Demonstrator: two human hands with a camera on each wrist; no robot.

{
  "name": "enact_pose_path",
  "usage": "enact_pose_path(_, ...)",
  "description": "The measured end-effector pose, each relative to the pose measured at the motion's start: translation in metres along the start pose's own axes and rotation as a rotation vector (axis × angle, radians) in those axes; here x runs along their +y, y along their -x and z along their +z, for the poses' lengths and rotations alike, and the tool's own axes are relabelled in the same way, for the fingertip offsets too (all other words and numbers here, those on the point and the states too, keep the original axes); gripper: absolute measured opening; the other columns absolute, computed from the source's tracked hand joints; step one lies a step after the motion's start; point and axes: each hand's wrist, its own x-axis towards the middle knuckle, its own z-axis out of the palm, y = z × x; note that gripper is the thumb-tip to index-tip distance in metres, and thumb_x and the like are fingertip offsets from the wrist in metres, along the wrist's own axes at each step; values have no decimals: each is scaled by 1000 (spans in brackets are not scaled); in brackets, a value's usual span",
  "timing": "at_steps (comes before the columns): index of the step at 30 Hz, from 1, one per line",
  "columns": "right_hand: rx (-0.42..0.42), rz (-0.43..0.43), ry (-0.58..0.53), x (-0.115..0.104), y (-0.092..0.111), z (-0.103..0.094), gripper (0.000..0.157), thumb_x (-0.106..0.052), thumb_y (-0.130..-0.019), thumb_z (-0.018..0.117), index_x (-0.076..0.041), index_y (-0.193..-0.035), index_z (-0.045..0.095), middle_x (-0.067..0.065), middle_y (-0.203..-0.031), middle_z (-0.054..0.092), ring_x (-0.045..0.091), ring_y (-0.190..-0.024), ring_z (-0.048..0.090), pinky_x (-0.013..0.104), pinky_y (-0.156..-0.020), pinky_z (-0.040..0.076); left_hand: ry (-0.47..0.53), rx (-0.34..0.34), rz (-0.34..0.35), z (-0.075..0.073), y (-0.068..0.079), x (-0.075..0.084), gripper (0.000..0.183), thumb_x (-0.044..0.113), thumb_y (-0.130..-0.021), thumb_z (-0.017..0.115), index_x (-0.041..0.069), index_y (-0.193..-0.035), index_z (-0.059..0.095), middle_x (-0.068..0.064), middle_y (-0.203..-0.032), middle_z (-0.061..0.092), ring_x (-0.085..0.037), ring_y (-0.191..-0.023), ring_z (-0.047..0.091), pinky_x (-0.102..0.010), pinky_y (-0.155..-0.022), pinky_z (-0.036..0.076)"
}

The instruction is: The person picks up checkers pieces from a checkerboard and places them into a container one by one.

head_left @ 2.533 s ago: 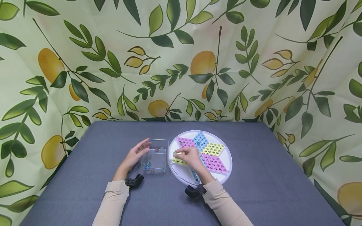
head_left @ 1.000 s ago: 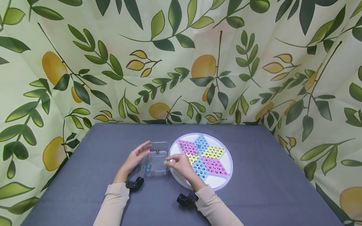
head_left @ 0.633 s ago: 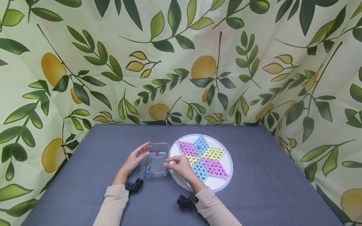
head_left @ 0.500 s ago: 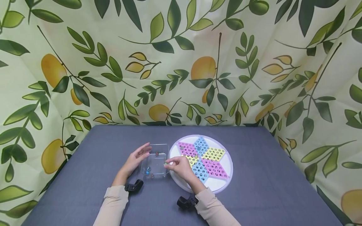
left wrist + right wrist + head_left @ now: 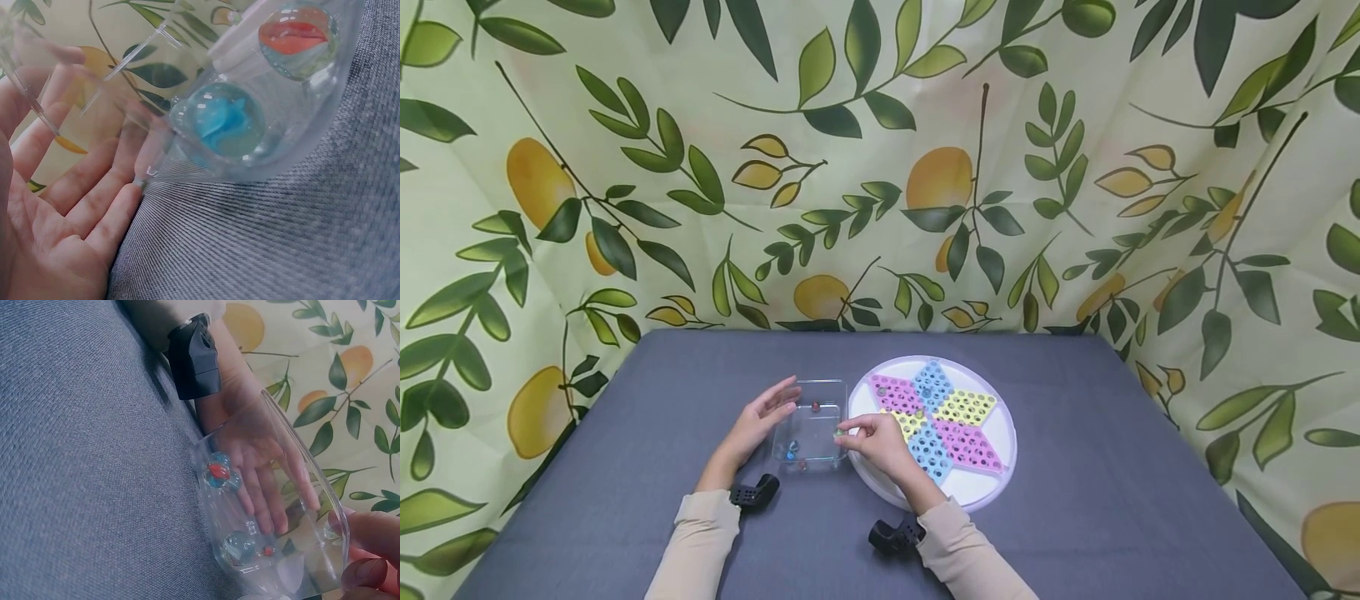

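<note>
The background is filled by a leaf-patterned cloth (image 5: 880,167), and the lower half of the head view is taken up by a grey-covered table (image 5: 1075,417). Right of centre, a round white board (image 5: 998,427) is marked with a coloured star. Just beside it, at lower centre, a clear box (image 5: 814,432) is set; it is roughly square, so no clear long axis is offered.

The box is flanked by both hands, which are held apart. By the left hand (image 5: 762,419), fingers extended, the box's upper left side is met; whether it is pressed cannot be told. By the right hand (image 5: 880,442), reaching over the board's left edge, a greenish marble (image 5: 838,432) is pinched at the box's right side.

The key relation is this: the box is placed to the left of the right fingertips, the star to their right. Inside the box, a blue marble (image 5: 792,452) is seen at lower left and a reddish marble (image 5: 816,407) at upper middle, the latter nearer the left fingertips.
</note>
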Motion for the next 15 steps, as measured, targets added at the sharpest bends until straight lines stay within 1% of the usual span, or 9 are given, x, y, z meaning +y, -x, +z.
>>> enact_pose_path(1,-3,3,-4,0,0,0,21,-5,-76,77,6,-93,74,-9,-48,42,-3,-44,32,14,-44,24,-2,3,-2,0,0,0,57,21,-98,54,8,-149,34,-22,-149,44,-39,-140,39,-10,-97,41)
enact_pose_path(2,-5,4,-6,0,0,0,21,-5,-76,77,6,-94,74,-9,-48,42,-3,-44,32,14,-44,24,-6,3,-1,0,0,0,57,21,-98,54,8,-149,34,-22,-149,44,-38,-140,40,-11,-99,42)
enact_pose_path(4,-12,7,-8,0,1,0,22,-5,-76,77,7,-95,74,-10,-49,43,-2,-45,33,14,-44,24,-16,4,-5,0,0,0,57,22,-98,55,9,-149,34,-21,-149,44,-37,-140,40,-15,-102,42)
enact_pose_path(6,-19,7,-4,0,0,-1,23,-5,-77,77,7,-95,73,-10,-49,44,-2,-45,33,14,-43,24,-20,4,-7,0,0,0,57,23,-98,55,9,-149,34,-21,-149,44,-37,-140,40,-16,-103,42)
enact_pose_path(7,-22,4,0,0,1,-1,23,-6,-77,76,7,-96,73,-10,-50,44,-1,-45,33,14,-43,25,-23,4,-6,0,0,0,57,23,-98,55,9,-150,33,-21,-149,44,-37,-140,40,-16,-103,41)
enact_pose_path(8,-25,4,2,-1,0,-2,23,-6,-77,76,7,-96,73,-10,-50,45,-2,-45,33,14,-43,24,-21,3,1,-1,0,0,57,23,-98,54,8,-149,33,-22,-149,44,-38,-140,40,-10,-99,40)
enact_pose_path(11,-27,-1,-3,-2,-1,-7,24,-6,-78,76,8,-97,72,-10,-51,45,-2,-46,34,14,-44,26,-12,5,11,-1,0,0,56,21,-98,54,7,-149,34,-23,-148,44,-39,-140,39,-6,-95,39)
enact_pose_path(13,-22,0,-5,-3,-2,-12,25,-6,-78,76,8,-98,72,-11,-51,45,-2,-46,34,14,-45,26,-8,5,21,0,0,0,56,21,-98,54,7,-149,34,-23,-148,45,-38,-139,41,-5,-94,40)
enact_pose_path(15,-9,-6,-6,-3,-3,-17,24,-5,-78,75,9,-98,72,-11,-52,45,-2,-48,35,14,-46,27,-2,5,25,0,0,0,56,20,-98,54,7,-149,35,-23,-148,45,-33,-137,44,-6,-94,40)
